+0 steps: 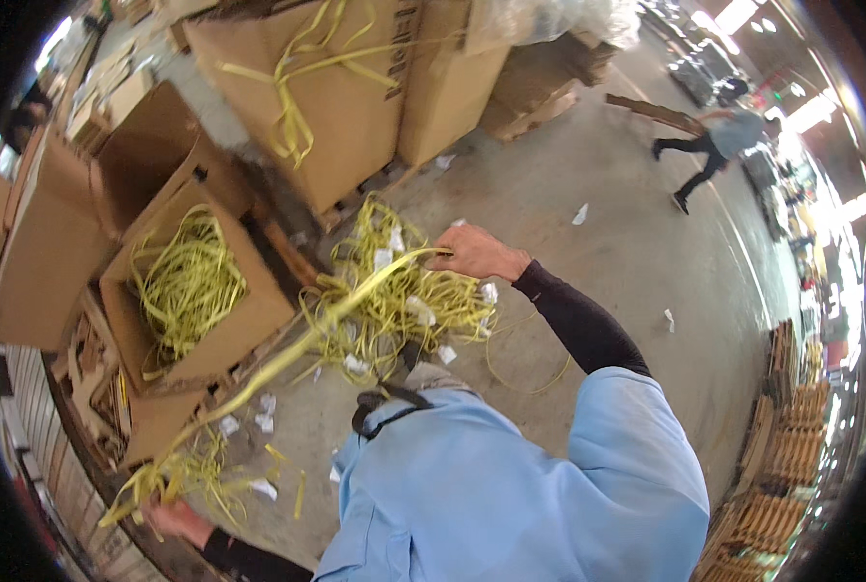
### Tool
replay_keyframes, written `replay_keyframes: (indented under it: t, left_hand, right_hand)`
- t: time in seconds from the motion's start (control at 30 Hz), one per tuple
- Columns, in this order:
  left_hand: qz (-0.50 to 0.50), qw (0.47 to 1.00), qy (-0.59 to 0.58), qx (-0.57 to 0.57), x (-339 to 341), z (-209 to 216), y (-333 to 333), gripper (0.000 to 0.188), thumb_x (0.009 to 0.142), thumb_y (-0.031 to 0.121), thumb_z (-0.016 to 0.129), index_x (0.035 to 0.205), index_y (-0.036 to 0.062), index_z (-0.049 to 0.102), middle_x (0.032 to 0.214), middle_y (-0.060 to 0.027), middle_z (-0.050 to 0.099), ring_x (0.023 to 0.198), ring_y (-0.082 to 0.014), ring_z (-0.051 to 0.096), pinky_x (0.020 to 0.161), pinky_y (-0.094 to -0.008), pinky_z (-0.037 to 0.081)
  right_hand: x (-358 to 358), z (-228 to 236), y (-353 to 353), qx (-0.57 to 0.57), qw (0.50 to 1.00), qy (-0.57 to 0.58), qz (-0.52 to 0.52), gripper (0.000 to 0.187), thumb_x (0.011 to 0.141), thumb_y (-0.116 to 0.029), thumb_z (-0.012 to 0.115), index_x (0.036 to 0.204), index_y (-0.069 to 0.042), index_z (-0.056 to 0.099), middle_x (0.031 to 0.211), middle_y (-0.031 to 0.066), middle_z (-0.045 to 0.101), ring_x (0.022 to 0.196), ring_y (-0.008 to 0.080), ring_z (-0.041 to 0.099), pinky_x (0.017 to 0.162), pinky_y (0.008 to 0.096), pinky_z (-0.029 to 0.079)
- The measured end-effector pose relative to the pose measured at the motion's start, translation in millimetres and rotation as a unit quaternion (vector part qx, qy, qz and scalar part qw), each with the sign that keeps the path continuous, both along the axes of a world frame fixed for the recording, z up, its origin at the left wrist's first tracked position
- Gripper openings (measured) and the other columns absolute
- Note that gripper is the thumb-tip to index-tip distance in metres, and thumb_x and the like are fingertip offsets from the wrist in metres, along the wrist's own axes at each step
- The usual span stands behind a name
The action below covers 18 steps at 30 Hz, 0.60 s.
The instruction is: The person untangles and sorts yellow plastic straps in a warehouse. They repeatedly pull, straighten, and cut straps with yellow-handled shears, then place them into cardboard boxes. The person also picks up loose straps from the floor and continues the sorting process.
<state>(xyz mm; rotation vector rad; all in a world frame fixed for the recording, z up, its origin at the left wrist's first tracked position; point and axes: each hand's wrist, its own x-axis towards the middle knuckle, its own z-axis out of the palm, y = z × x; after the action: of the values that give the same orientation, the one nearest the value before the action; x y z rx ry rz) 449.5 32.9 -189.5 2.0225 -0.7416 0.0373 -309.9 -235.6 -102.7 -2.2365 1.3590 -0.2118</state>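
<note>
The person's right hand (481,254), at the centre of the frame, has its fingers closed on one end of a yellow strap (288,354). The strap runs diagonally down to the lower left, where the left hand (173,519) appears closed around its other end; blur hides the exact finger positions. The arms are spread wide, seemingly to draw the strap out straight and keep it apart from the loose strapping. More short strap ends splay around the left hand.

Behind the strap, at the centre, a tangled heap of yellow strapping (443,308) lies on the concrete floor, mixed with white scraps (420,310). At left, an open cardboard box (244,335) holds another tangle (189,281); its walls probably keep those coils from spreading. At top centre, tall cartons (341,107) stand on a pallet, likely to keep them off the floor, with loose yellow bands (292,116) draped over one. At upper right, a co-worker (734,136) carries a long brown piece (651,113). Wooden pallets (768,519) are stacked at lower right.
</note>
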Motion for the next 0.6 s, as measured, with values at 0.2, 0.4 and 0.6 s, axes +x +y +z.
replay_keyframes:
  t: [0.2, 0.4, 0.6]
  left_hand:
    - [-0.312, 0.945, 0.049, -0.084, -261.1, 51.9, -144.8, 0.024, 0.085, 0.005, 0.072, 0.106, -0.0008, 0.062, 0.093, -0.0020, 0.062, 0.075, -0.0081, 0.054, 0.057, -0.0220, 0.042]
    - [-0.509, 0.783, 0.356, 0.027, -363.7, 111.4, -157.6, 0.029, 0.082, 0.006, 0.076, 0.104, -0.0047, 0.061, 0.083, 0.0009, 0.057, 0.077, -0.0057, 0.051, 0.066, -0.0223, 0.043]
    - [-0.366, 0.914, 0.156, 0.081, -277.7, 110.9, -148.9, 0.015, 0.090, 0.011, 0.070, 0.086, -0.0022, 0.062, 0.074, 0.0041, 0.059, 0.064, -0.0034, 0.049, 0.055, -0.0211, 0.040]
  right_hand:
    - [172.7, 33.5, 33.9, 0.018, 0.977, -0.036, 0.209, 0.035, 0.085, -0.039, 0.063, 0.079, -0.005, 0.065, 0.070, 0.0188, 0.063, 0.069, 0.0396, 0.064, 0.061, 0.0480, 0.050]
    - [220.6, 56.9, 20.0, 0.011, 0.949, -0.130, 0.286, 0.032, 0.080, -0.034, 0.067, 0.091, -0.005, 0.070, 0.077, 0.0194, 0.067, 0.075, 0.0407, 0.065, 0.067, 0.0489, 0.052]
    - [141.2, 29.0, -15.8, 0.070, 0.969, -0.171, 0.164, 0.035, 0.082, -0.036, 0.067, 0.095, -0.003, 0.068, 0.088, 0.0195, 0.067, 0.084, 0.0384, 0.065, 0.075, 0.0450, 0.052]
